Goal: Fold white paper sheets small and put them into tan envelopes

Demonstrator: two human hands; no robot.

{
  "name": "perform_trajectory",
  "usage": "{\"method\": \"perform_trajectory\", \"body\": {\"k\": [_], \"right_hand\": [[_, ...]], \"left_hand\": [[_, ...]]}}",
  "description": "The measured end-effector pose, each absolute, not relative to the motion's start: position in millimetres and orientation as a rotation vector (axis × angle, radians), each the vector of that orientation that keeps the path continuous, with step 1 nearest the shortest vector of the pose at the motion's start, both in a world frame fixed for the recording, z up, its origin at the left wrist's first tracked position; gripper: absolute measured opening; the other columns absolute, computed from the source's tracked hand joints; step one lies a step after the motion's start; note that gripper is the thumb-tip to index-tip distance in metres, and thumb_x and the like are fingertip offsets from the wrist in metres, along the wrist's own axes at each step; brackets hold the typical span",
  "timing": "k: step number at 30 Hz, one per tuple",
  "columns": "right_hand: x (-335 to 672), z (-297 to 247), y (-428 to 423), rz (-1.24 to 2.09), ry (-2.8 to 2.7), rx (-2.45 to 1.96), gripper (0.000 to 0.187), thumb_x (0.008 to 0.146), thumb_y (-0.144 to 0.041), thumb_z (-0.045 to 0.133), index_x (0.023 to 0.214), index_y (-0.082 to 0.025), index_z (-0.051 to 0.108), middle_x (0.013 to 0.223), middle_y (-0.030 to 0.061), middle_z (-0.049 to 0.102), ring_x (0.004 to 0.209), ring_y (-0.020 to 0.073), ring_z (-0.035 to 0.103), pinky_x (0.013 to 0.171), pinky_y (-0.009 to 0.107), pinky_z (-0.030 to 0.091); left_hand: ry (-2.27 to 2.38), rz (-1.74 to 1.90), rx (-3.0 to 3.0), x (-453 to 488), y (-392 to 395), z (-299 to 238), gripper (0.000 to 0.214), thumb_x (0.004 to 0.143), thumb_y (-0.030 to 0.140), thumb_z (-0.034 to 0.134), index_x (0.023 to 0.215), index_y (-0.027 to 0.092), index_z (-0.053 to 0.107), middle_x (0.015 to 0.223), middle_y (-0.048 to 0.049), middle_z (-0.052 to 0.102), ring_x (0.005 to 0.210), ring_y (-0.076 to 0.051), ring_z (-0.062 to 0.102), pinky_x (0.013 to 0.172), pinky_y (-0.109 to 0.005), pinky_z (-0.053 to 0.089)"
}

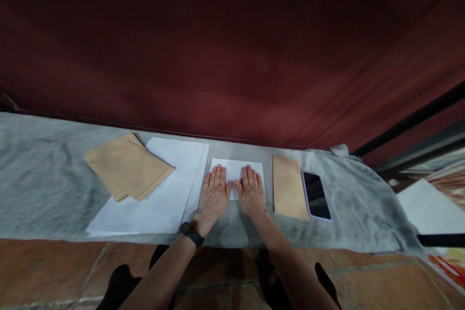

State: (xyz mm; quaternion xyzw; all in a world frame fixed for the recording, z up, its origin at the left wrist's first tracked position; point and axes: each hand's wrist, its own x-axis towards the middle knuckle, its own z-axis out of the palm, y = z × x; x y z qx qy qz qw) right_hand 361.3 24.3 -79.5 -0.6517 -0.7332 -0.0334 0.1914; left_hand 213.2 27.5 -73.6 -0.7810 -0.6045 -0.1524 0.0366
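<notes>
The small white paper [234, 167] lies at the middle of the desk, and we rest both hands on it: our left hand [214, 196] and right hand [250, 193] are flat, fingers extended, clasping nothing. A dark watch [192, 233] circles our left wrist. To our left we see large white sheets [160, 215] with brown envelopes [127, 167] overlapping their far side; to our right, a single brown envelope [289, 188] beside a dark-screened phone [316, 195] in a pale purple case. Beneath everything, a wrinkled grey cloth [36, 179] covers our long, narrow desk. A dark red backdrop [225, 58] rises behind it, and terracotta floor tiles [36, 276] show below. On the left envelopes we find a faint reddish marking [127, 147], too blurred to read.
</notes>
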Motion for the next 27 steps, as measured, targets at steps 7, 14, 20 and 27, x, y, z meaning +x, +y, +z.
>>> {"method": "perform_trajectory", "body": {"k": [7,14,20,27], "right_hand": [[373,-83,23,-0.169,-1.995,-1.917,0.062,0.107,-0.041,0.028,0.154,-0.001,0.034,0.160,0.0227,0.035,0.149,0.0300,0.034,0.120,0.049,0.028],[382,-91,18,-0.254,-1.913,-1.907,0.062,0.107,-0.041,0.029,0.154,0.001,0.035,0.156,0.0259,0.040,0.146,0.0333,0.038,0.117,0.052,0.033],[380,-80,15,-0.190,-1.865,-1.913,0.063,0.107,-0.040,0.027,0.153,0.002,0.034,0.157,0.0274,0.037,0.149,0.0341,0.033,0.118,0.054,0.031],[350,-60,13,0.239,-2.039,-1.724,0.059,0.108,-0.039,0.015,0.157,-0.011,0.033,0.163,0.0127,0.034,0.153,0.0209,0.027,0.124,0.045,0.026]], "left_hand": [[-1.985,-0.562,-2.307,209,26,-77,0.059,0.103,0.033,0.030,0.152,0.001,0.037,0.159,-0.0212,0.036,0.151,-0.029,0.031,0.122,-0.048,0.030],[-2.021,-0.594,-2.289,206,24,-76,0.059,0.102,0.032,0.032,0.150,-0.001,0.038,0.158,-0.0238,0.038,0.150,-0.032,0.033,0.121,-0.050,0.031],[-1.962,-0.652,-2.271,212,20,-68,0.060,0.101,0.029,0.031,0.153,-0.001,0.032,0.158,-0.0248,0.038,0.152,-0.032,0.028,0.123,-0.053,0.027],[-1.708,-0.470,-2.565,239,16,-74,0.063,0.098,0.017,0.034,0.159,0.009,0.023,0.165,-0.0154,0.028,0.155,-0.026,0.017,0.126,-0.048,0.022]]}}
